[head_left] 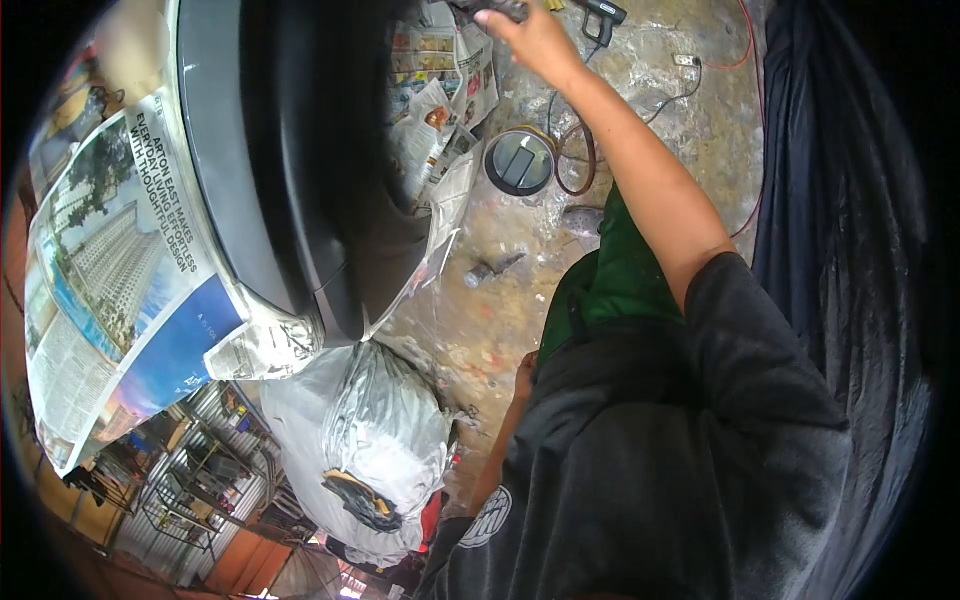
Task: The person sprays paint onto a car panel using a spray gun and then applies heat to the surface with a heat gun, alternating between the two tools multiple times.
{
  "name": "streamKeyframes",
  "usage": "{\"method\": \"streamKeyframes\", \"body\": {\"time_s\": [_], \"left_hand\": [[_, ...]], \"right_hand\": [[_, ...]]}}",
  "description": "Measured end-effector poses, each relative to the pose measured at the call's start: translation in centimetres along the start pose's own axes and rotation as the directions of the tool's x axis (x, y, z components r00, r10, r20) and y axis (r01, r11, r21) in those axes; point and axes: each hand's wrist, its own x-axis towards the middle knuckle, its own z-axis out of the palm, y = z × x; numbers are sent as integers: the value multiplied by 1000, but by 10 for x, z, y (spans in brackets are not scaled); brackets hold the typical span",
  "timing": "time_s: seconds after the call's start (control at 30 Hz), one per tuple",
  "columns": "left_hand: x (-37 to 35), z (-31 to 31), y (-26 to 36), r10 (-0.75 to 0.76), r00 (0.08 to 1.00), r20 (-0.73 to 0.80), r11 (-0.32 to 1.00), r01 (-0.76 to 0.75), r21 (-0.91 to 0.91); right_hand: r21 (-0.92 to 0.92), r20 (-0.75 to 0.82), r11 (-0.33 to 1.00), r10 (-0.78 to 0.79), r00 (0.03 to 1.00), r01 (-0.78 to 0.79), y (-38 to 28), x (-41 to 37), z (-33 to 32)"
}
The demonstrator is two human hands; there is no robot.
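Note:
My right hand (540, 38) reaches out at the top edge, its fingers closed around a dark object (500, 10) that the frame cuts off. I cannot tell what that object is. Close beside it stands a glossy grey and black car body panel (290, 150), curved and edged with masking newspaper (150, 270). My left hand (526, 374) hangs low beside my body, partly covered by my dark shirt, its fingers mostly hidden.
Newspaper sheets (430, 110) lie beyond the panel. On the stained floor are a round lidded container (520, 160), a black pistol-shaped tool (603, 18), cords and a small bottle (478, 275). Silvery plastic sheeting (370, 430) bulges below the panel; a dark curtain (830, 250) hangs right.

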Motion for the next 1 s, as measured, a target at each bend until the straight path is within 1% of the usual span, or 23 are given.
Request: {"method": "streamKeyframes", "body": {"time_s": [0.03,0.07,0.1,0.13,0.17,0.23,0.3,0.33,0.37,0.4,0.47,0.5,0.6,0.63,0.67,0.73,0.77,0.87,0.97,1.0], "left_hand": [[1,1,2,2,1000,-1,1000,-2,0],[1,1,4,4,1000,-2,1000,-4,0],[2,2,5,8,1000,-2,1000,-8,0],[2,4,6,13,1000,-1,1000,-13,-1],[4,3,6,20,1000,-3,1000,-20,0],[6,4,8,35,999,-5,999,-35,8],[11,4,11,46,999,7,999,-46,9],[12,4,16,54,998,21,998,-55,17],[11,5,26,51,998,41,999,-51,3],[10,10,38,22,999,30,999,-23,30],[1,23,61,-37,999,9,996,36,83],[-3,28,70,-41,999,9,994,40,103],[-4,39,85,-22,1000,14,985,19,171],[-2,41,85,3,1000,15,980,-6,199],[1,44,85,34,999,15,974,-36,225],[2,50,87,131,991,12,956,-130,263],[1,56,87,179,984,8,944,-174,281],[28,57,46,378,925,42,844,-363,394],[-1,84,83,115,991,-63,974,-100,201],[-4,91,90,83,996,-42,985,-75,154]], "right_hand": [[43,-145,974,-215,966,224,-3,6,1],[69,-99,997,-37,994,44,-5,2,-2],[87,-48,987,141,989,-136,-37,-6,-14],[94,7,945,314,949,-313,-57,-11,-21],[-16,120,921,388,914,-389,-51,-21,-24],[-154,214,917,394,894,-367,-49,-47,-18],[-230,304,912,398,865,-339,-59,-76,-17],[-237,350,913,398,848,-331,-72,-94,-20],[-194,431,937,346,833,-289,-75,-110,-21],[-148,506,958,288,813,-248,-74,-125,-22],[-209,634,951,309,709,-227,-79,-149,-26],[-246,732,905,408,546,-347,-104,-147,-35],[-286,799,896,419,432,-341,-137,-134,-43],[-226,735,939,338,588,-258,-130,-136,-35],[-223,694,915,392,604,-337,-119,-129,-34],[-200,614,851,495,614,-486,-125,-105,-32],[-159,561,852,494,664,-499,-113,-91,-27],[25,411,874,433,802,-485,-67,-41,-20],[98,283,859,459,842,-502,-44,5,-29],[83,257,857,474,842,-508,-38,17,-34]]}}
